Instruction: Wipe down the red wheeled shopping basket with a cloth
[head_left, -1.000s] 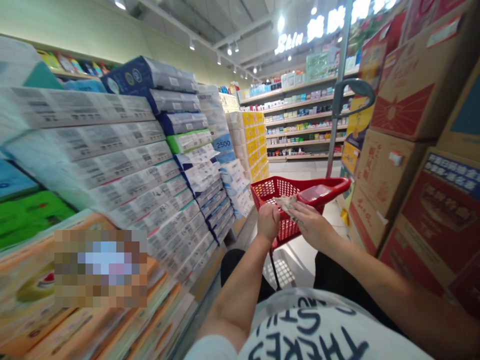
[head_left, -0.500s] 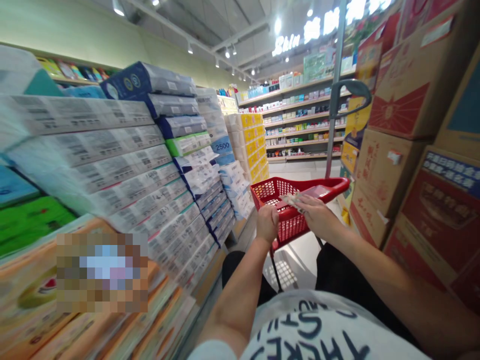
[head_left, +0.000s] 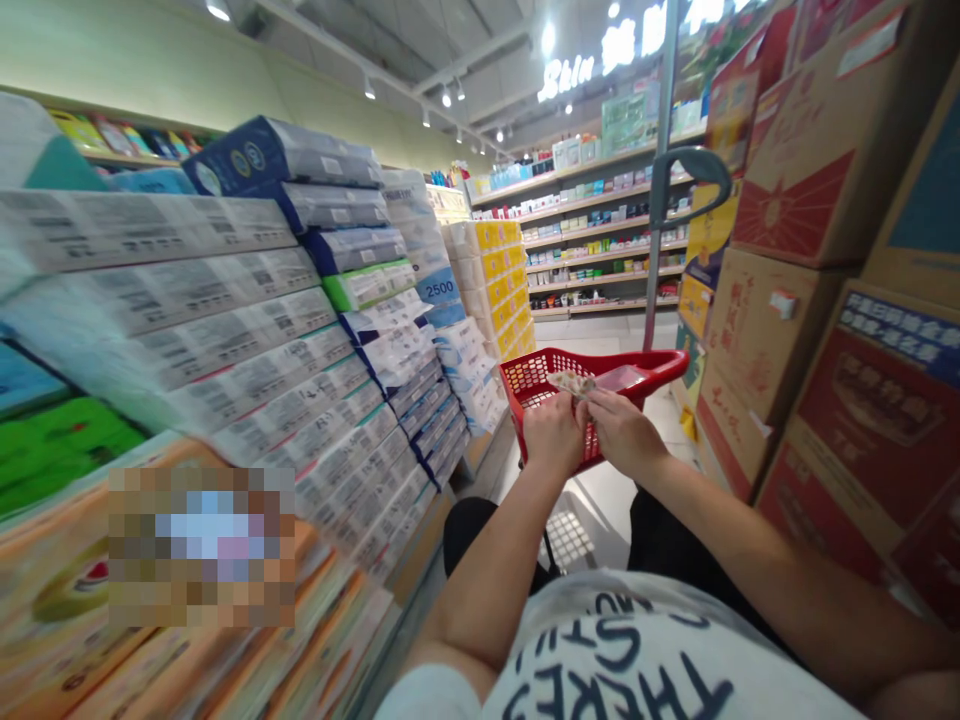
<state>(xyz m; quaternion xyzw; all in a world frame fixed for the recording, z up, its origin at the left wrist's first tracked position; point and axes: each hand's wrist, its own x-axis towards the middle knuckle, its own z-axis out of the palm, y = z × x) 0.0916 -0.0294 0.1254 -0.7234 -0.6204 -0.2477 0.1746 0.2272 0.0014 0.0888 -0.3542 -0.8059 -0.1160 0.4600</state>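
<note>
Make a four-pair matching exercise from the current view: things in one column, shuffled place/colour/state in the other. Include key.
Column 1
1. Shopping cart
2. Pale crumpled piece
3. Cardboard boxes
4. Grey loop handle

Column 2
A. Stacked along the right side of the picture
B. On an upright pole
C. Red, with mesh sides
D. At the fingers of the right hand

Pairs: 1-C, 2-D, 3-A, 4-B
</note>
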